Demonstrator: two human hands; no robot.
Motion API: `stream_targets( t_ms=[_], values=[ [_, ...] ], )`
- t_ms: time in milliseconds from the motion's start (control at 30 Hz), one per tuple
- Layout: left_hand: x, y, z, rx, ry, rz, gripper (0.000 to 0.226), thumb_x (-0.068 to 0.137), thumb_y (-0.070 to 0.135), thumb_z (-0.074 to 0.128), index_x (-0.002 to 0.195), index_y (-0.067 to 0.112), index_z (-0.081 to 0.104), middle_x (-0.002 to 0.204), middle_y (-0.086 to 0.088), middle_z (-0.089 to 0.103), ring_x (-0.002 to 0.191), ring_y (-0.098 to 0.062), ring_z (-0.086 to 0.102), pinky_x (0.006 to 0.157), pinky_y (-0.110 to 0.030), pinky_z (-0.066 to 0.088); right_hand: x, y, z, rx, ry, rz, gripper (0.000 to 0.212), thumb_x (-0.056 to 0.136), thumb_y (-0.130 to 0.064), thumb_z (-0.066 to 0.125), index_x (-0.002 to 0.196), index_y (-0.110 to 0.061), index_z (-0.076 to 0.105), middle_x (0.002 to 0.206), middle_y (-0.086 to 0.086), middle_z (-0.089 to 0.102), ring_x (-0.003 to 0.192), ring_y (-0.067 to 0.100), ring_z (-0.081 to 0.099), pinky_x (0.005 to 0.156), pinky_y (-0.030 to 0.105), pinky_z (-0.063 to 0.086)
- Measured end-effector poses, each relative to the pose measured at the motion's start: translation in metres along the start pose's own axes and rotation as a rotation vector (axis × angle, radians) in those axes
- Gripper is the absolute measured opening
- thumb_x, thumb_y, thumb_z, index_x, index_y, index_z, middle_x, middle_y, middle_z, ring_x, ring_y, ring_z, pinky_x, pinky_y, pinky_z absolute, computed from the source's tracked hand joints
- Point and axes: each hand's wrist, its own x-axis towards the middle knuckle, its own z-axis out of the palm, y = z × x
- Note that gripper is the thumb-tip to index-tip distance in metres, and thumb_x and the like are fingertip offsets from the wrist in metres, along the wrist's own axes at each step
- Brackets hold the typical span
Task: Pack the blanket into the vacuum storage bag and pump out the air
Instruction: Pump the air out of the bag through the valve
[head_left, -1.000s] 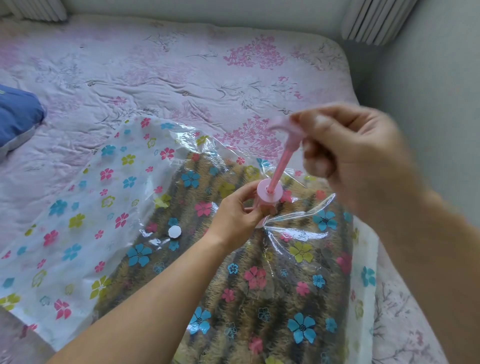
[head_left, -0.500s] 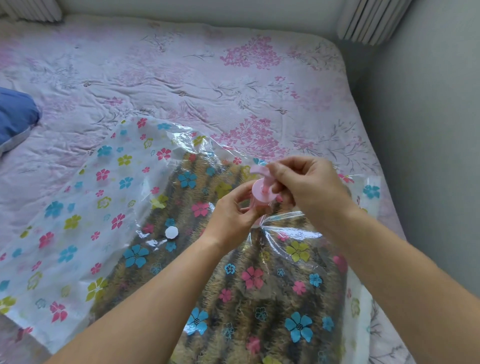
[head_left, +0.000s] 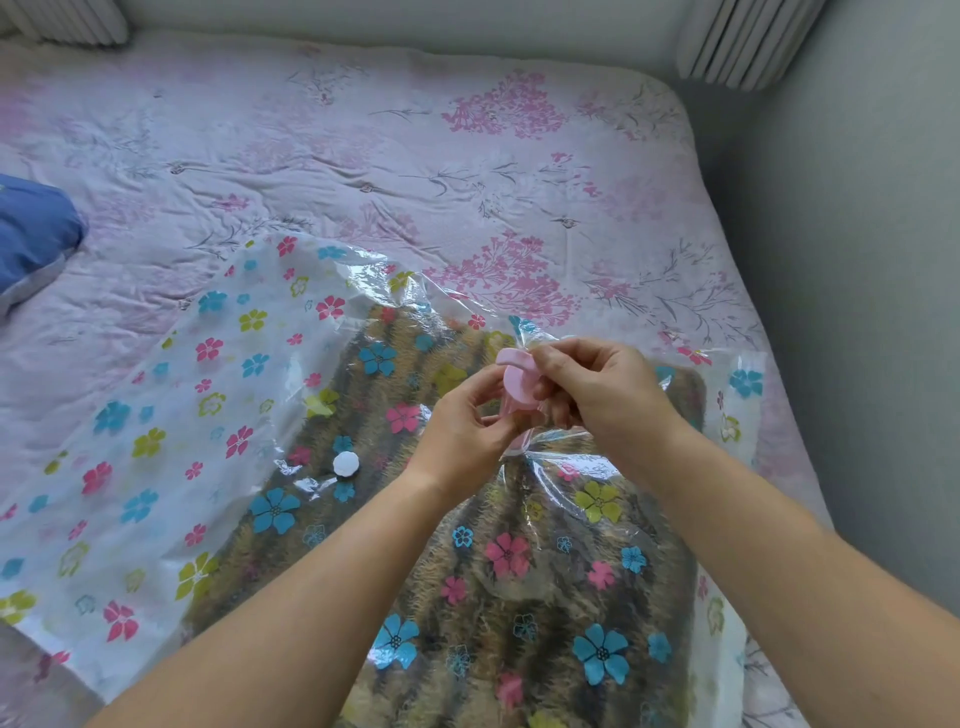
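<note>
Nearest the camera, the striped brown blanket (head_left: 519, 597) is seen inside the vacuum storage bag (head_left: 156, 467), a clear film printed with coloured flowers. The blanket fills the right part of the bag; the left part lies flat on the bed. Two bare forearms are extended over the bag.

Above the middle of the blanket, the pink hand pump (head_left: 511, 387) is held upright by both hands. The lower body of the pump is pinched by the curled fingers and thumb of the left hand (head_left: 462, 431). The top handle is gripped by the right hand (head_left: 597, 395), fingers closed around it. Beneath the pump, the film is drawn up into a gathered peak.

A small white round cap (head_left: 346, 463) rests on the bag, left of the hands.

Beyond the bag, a pink floral bedspread (head_left: 415, 156) is spread. A blue pillow (head_left: 31, 234) lies at its left edge.
</note>
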Motion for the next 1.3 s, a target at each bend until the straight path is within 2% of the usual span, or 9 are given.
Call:
stream_targets(
  t_ms=[133,300,400,500,633,767,967,1167,1300],
  values=[
    [0.000,0.001,0.001,-0.001,-0.011,-0.001,0.040,0.090,0.013,0.080,0.127,0.023,0.071,0.116,0.012,0.077,0.110,-0.002,0.070,0.086,-0.014,0.053,-0.005,-0.020,0.000,-0.082,0.014,-0.080,0.016,0.097,-0.011,0.066,0.086,-0.002,0.073,0.060,0.003,0.066,0.044,0.011,0.051,0.045,0.022,0.042],
    [0.001,-0.001,0.000,0.047,-0.011,-0.001,0.049,0.087,0.017,0.084,0.129,0.035,0.069,0.123,0.022,0.073,0.115,0.004,0.066,0.088,-0.011,0.053,-0.023,-0.080,-0.005,0.170,-0.066,-0.369,0.012,0.091,-0.015,0.072,0.083,-0.009,0.077,0.059,0.004,0.065,0.041,0.012,0.047,0.042,0.020,0.039],
    [0.002,-0.001,0.001,0.072,-0.008,0.003,0.048,0.087,0.019,0.084,0.129,0.038,0.068,0.124,0.023,0.072,0.118,0.002,0.065,0.090,-0.011,0.053,-0.020,-0.084,-0.008,0.227,-0.098,-0.444,0.011,0.089,-0.018,0.073,0.085,-0.010,0.078,0.059,0.004,0.064,0.040,0.013,0.047,0.042,0.021,0.038],
    [0.002,-0.001,0.001,0.041,0.003,0.002,0.046,0.088,0.014,0.082,0.130,0.028,0.070,0.120,0.017,0.075,0.114,0.001,0.068,0.088,-0.009,0.051,-0.008,-0.042,-0.002,0.034,-0.007,-0.259,0.015,0.095,-0.011,0.067,0.083,-0.007,0.075,0.058,0.003,0.064,0.042,0.012,0.048,0.042,0.023,0.040],
    [0.002,-0.004,0.000,0.060,0.004,0.009,0.028,0.090,0.013,0.080,0.117,0.021,0.073,0.110,0.009,0.078,0.108,-0.007,0.071,0.085,-0.012,0.052,-0.002,-0.002,0.002,-0.078,0.006,-0.006,0.024,0.100,-0.013,0.061,0.093,0.008,0.070,0.064,0.008,0.062,0.046,0.015,0.047,0.047,0.027,0.040],
    [0.000,-0.003,0.000,0.022,0.001,0.018,0.039,0.090,0.015,0.080,0.127,0.024,0.071,0.116,0.011,0.077,0.112,-0.006,0.070,0.089,-0.014,0.053,-0.008,-0.026,0.004,-0.087,0.003,-0.115,0.022,0.098,-0.012,0.065,0.085,0.004,0.072,0.059,0.004,0.064,0.043,0.012,0.050,0.043,0.023,0.042],
    [0.000,-0.002,-0.001,0.087,0.000,0.026,0.049,0.088,0.016,0.082,0.124,0.044,0.066,0.119,0.027,0.073,0.113,0.007,0.066,0.088,-0.005,0.048,-0.024,-0.095,-0.006,0.233,-0.135,-0.422,0.013,0.092,-0.017,0.069,0.087,-0.010,0.079,0.058,0.003,0.063,0.039,0.013,0.045,0.042,0.021,0.037],
    [-0.001,-0.004,-0.001,0.050,0.018,0.017,0.038,0.089,0.013,0.082,0.124,0.023,0.072,0.112,0.013,0.078,0.103,0.002,0.070,0.084,-0.010,0.051,-0.007,-0.018,0.005,0.005,-0.029,-0.135,0.021,0.097,-0.013,0.065,0.079,-0.011,0.075,0.060,0.004,0.064,0.042,0.011,0.049,0.042,0.022,0.041],
    [-0.002,-0.008,-0.002,0.067,0.020,0.011,0.029,0.090,0.016,0.081,0.116,0.023,0.074,0.108,0.012,0.078,0.102,0.000,0.072,0.083,-0.011,0.051,-0.006,0.003,0.002,-0.046,0.008,-0.023,0.020,0.099,-0.014,0.063,0.082,-0.008,0.073,0.063,0.004,0.066,0.045,0.013,0.050,0.045,0.024,0.042]
  ],
)
